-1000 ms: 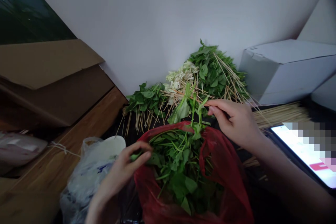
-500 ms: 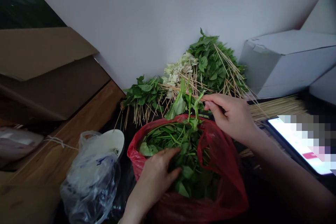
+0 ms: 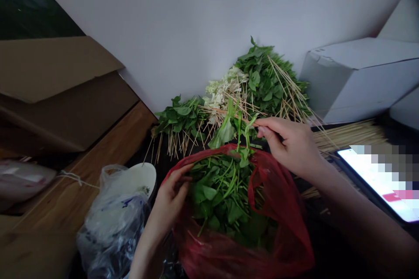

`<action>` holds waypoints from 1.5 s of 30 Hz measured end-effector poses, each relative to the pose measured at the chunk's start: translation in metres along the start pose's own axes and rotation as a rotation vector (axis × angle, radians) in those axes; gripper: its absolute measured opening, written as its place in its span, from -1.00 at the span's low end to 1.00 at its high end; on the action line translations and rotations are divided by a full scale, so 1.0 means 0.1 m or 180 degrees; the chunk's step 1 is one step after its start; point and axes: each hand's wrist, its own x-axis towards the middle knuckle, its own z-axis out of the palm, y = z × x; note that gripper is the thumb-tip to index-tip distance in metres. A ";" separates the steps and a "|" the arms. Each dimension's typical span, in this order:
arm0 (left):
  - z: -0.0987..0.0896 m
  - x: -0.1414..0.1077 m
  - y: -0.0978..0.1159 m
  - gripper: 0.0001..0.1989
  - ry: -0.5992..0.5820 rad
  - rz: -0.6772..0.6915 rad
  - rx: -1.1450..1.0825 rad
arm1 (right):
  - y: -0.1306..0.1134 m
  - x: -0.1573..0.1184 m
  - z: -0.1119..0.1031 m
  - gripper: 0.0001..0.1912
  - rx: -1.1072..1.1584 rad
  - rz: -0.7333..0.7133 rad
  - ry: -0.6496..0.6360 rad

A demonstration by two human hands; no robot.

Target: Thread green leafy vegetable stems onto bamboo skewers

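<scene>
A red plastic bag full of loose leafy greens stands in front of me. My right hand pinches a thin wooden skewer above the bag's far right rim. Green stems and leaves are threaded on that skewer, some hanging down to the bag. My left hand is at the bag's left rim, its fingers stretched and apart beside the greens, with nothing held that I can see. Behind the bag lie finished skewers of green leaves and pale shredded vegetable.
At left are a white bowl and a clear plastic bag. A cardboard box stands farther left. On the right lie a bundle of bare skewers and a lit phone, before a white box.
My left hand has moved left from the middle of the greens to the bag's left rim. My right hand stays nearly still with the skewer.
</scene>
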 end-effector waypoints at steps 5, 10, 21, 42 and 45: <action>0.15 -0.02 0.16 -0.81 0.0033 0.0487 0.0711 | 0.00 0.00 0.01 -0.79 0.0010 0.0006 -0.0009; 0.48 -0.03 0.27 -0.93 -0.0437 0.0607 0.1684 | 0.00 0.01 0.01 -0.80 0.0002 -0.0019 0.0018; 0.17 0.03 0.28 -0.85 0.0134 -0.0104 -0.0804 | -0.03 -0.01 -0.05 -0.83 0.0292 0.0060 -0.0165; 0.37 0.01 0.20 -0.68 0.0498 -0.0979 -0.3485 | -0.13 -0.05 -0.04 -0.71 0.0890 -0.0010 -0.1904; 0.39 0.00 0.24 -0.70 0.0529 -0.0937 -0.3433 | -0.17 -0.06 -0.02 -0.70 0.0860 0.0008 -0.1933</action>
